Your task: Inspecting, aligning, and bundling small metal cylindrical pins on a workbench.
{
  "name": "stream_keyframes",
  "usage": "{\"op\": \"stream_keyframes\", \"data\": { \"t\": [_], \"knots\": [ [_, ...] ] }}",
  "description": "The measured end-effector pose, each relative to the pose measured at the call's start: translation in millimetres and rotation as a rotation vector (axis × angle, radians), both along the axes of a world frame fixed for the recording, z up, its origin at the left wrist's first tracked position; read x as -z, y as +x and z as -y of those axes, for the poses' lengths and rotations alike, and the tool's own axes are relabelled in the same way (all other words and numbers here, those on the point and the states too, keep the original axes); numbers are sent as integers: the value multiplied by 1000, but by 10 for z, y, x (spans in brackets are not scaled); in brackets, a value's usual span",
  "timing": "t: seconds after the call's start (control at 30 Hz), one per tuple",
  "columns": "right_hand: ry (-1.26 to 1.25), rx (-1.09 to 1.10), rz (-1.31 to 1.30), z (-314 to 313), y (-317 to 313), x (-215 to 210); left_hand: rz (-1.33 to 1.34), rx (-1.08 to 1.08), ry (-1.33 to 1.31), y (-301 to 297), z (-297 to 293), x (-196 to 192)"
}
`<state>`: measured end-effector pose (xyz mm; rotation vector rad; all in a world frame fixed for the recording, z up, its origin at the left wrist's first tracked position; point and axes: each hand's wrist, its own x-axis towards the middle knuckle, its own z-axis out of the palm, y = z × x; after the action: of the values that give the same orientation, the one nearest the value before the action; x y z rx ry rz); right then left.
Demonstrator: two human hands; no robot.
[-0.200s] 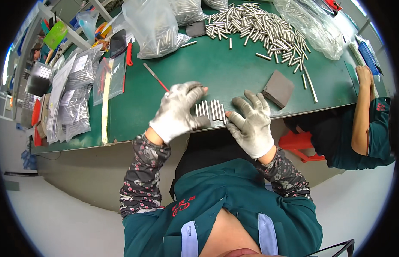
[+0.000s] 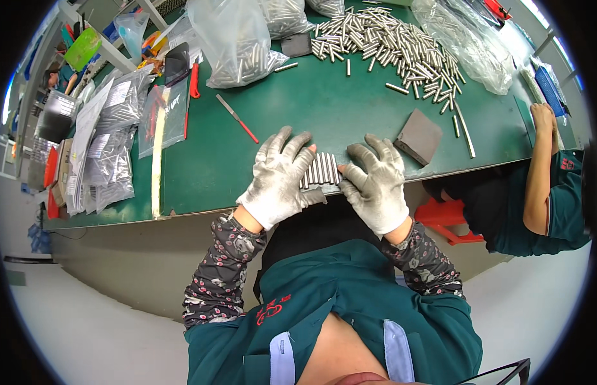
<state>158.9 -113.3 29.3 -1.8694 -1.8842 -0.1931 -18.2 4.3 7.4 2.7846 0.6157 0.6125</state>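
Observation:
A short row of shiny metal pins (image 2: 321, 169) lies side by side at the table's near edge, between my hands. My left hand (image 2: 278, 172), in a whitish work glove, rests flat against the row's left end with its fingers stretched out. On the other end, my gloved right hand (image 2: 378, 181) has its thumb by the last pin and its fingers spread. Neither hand grips anything; the left palm hides some of the row's left end. A dark square block (image 2: 418, 136) sits just beyond my right hand. Past my left hand lies a thin file with a red handle (image 2: 249, 132).
A big heap of loose pins (image 2: 401, 48) covers the far table. Clear bags of pins (image 2: 237, 61) stand at the back, with packed bags (image 2: 112, 151) at the left. A longer metal rod (image 2: 466, 133) lies right. Another person's hands (image 2: 543, 119) rest at the right edge.
My left hand has moved right and its fingers have straightened against the row. The pins now sit closer together. My right hand has stayed nearly in place.

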Motion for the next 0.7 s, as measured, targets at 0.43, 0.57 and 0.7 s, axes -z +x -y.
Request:
{"op": "stream_keyframes", "data": {
  "t": [0.43,0.57,0.7],
  "knots": [
    [34,280,108,151,442,-256,-80,171,-25,187,137,-45],
    [-119,396,267,182,688,-336,-103,185,-50,196,124,-100],
    [-106,310,164,-29,782,-395,-141,170,-38,192,123,-97]
  ]
}}
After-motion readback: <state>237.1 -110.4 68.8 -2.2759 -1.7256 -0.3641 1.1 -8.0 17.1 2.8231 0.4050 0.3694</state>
